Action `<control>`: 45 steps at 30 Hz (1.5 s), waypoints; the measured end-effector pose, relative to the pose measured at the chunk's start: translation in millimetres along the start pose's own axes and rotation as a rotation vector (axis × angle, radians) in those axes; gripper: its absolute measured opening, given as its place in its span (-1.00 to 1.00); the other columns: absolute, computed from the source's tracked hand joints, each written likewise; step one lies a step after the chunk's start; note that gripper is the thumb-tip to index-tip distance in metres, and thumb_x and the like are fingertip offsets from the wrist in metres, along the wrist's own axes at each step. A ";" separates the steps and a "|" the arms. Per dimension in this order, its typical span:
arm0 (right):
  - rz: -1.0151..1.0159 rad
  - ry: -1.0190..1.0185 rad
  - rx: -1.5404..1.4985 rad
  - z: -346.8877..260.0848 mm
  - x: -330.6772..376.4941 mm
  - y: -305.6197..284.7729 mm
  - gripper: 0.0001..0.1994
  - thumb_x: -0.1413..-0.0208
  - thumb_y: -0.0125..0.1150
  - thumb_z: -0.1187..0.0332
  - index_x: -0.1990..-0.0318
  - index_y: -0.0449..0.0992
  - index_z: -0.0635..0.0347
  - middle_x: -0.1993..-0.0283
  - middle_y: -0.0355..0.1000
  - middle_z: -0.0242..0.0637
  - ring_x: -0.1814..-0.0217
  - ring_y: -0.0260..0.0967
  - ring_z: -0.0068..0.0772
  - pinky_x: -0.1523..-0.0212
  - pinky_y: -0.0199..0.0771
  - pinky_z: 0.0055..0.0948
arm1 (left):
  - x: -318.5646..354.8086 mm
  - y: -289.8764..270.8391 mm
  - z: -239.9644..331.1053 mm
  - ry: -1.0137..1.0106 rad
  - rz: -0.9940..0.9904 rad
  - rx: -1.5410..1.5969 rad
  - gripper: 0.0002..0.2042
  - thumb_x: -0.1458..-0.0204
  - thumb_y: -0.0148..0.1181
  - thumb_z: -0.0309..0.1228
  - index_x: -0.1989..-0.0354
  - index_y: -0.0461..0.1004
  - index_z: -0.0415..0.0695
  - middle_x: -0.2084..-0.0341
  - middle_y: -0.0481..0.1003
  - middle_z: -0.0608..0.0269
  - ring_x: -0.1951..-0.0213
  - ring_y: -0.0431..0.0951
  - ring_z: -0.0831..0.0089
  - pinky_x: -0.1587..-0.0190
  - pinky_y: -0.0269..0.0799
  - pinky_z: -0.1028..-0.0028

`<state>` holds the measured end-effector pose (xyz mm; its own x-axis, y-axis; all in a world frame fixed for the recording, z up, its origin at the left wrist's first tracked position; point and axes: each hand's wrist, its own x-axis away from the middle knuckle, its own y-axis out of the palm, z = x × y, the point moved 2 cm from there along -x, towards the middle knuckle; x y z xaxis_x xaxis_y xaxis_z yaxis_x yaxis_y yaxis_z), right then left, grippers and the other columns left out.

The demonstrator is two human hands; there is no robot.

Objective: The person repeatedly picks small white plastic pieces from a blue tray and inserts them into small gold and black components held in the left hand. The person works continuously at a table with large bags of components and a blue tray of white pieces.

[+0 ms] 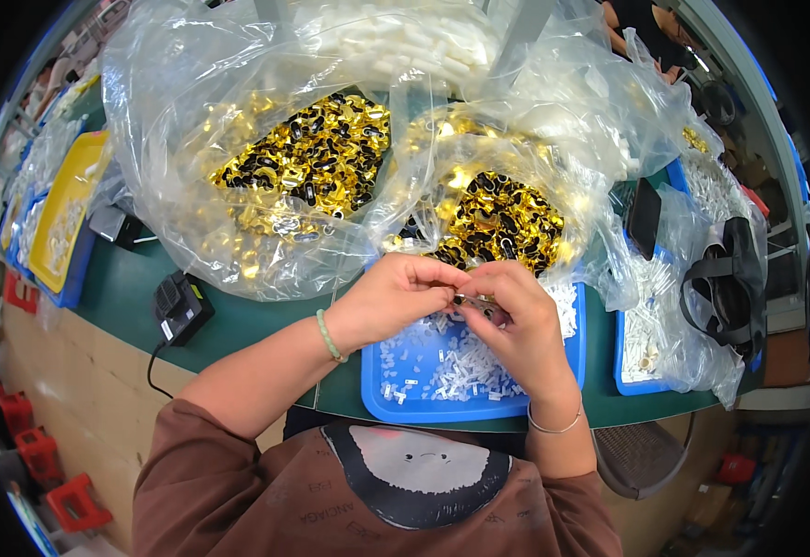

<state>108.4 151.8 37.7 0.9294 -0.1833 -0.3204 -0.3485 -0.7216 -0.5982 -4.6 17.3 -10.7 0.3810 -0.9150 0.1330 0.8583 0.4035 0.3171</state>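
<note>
Above a blue tray (370, 395), my left hand (396, 295) and my right hand (524, 320) meet fingertip to fingertip. Between the right thumb and fingers is a small dark, metallic-looking piece (485, 307). The left thumb and forefinger pinch together at its left end; whether they grip the same piece or another small part is too small to tell. Below the hands, many small white plastic pieces (470, 369) lie loose in the tray. Just beyond them, shiny gold and black parts (507, 218) fill an open clear plastic bag, partly hidden by my hands.
Another clear bag of gold and black parts (321, 153) stands farther left. White pieces in plastic (405, 37) are piled at the back. A black corded device (182, 306) sits left; a blue tray of white strips (645, 316) and a black bag (728, 288) are right.
</note>
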 end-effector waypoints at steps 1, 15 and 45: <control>-0.003 -0.008 0.016 0.1 0.1 0.8 -0.78 0.12 0.35 0.59 0.28 0.52 0.19 0.20 0.46 -0.32 0.50 0.34 -0.53 0.53 0.35 -0.58 | -0.6 1.0 -2.7 0.007 0.010 -0.006 -0.71 -0.11 0.01 -0.60 -0.01 0.49 -0.29 0.24 0.56 0.28 0.23 0.51 0.65 0.14 0.44 0.61; -0.020 0.036 0.060 -3.2 -0.1 3.6 -0.77 0.12 0.36 0.58 0.27 0.54 0.14 0.15 0.44 -0.31 0.52 0.33 -0.57 0.53 0.36 -0.60 | -1.3 3.4 -8.7 0.021 0.036 0.006 -0.71 -0.12 0.01 -0.57 -0.02 0.46 -0.29 0.20 0.55 0.25 0.19 0.51 0.63 0.10 0.43 0.60; 0.284 -0.047 -0.495 5.2 5.6 -15.1 -0.83 -0.32 -0.07 0.36 0.20 0.31 0.33 0.23 0.32 -0.13 0.33 0.39 -0.50 0.34 0.46 -0.56 | -1.0 -1.1 -1.1 0.049 0.190 0.040 -0.69 -0.18 -0.01 -0.55 -0.08 0.46 -0.25 0.09 0.53 0.29 0.13 0.50 0.64 0.01 0.41 0.61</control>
<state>118.2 165.1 41.1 0.7973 -0.3943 -0.4571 -0.4748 -0.8771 -0.0717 -5.5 17.8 -12.2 0.5522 -0.8203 0.1487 0.7550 0.5677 0.3281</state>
